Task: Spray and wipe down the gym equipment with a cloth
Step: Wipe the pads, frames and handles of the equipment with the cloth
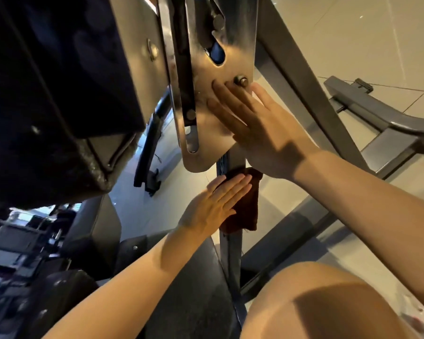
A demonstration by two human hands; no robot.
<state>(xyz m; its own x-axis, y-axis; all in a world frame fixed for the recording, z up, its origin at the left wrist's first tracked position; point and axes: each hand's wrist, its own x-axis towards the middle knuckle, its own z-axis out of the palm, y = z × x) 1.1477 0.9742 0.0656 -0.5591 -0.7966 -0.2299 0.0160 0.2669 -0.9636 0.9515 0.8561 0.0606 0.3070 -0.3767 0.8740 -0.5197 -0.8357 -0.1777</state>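
From the head camera, a shiny metal plate [220, 69] of a gym machine hangs in the upper middle, fixed to a grey upright post [229, 241] that runs down below its lower edge. A bolt [241, 81] sits near the plate's lower right corner, and a long slot [192, 140] is cut near its lower left edge. To the left of the plate a black padded block [59, 94] fills the upper left corner of the view.

The right hand [262, 128] lies flat on the plate's lower right part, fingers straight and slightly spread, fingertips just beside the bolt; it holds nothing.

The left hand [213, 204] is just below the plate's bottom edge, fingers straight and pressed together, pressing a dark red-brown cloth [245, 206] against the post. The cloth lies between the palm and the post, its upper edge touching the heel of the right hand, and its loose lower end hangs down the post's right side.

Grey frame bars [367, 113] spread over the pale tiled floor [353, 40] at the right. A bare knee [323, 302] shows at the lower right corner.
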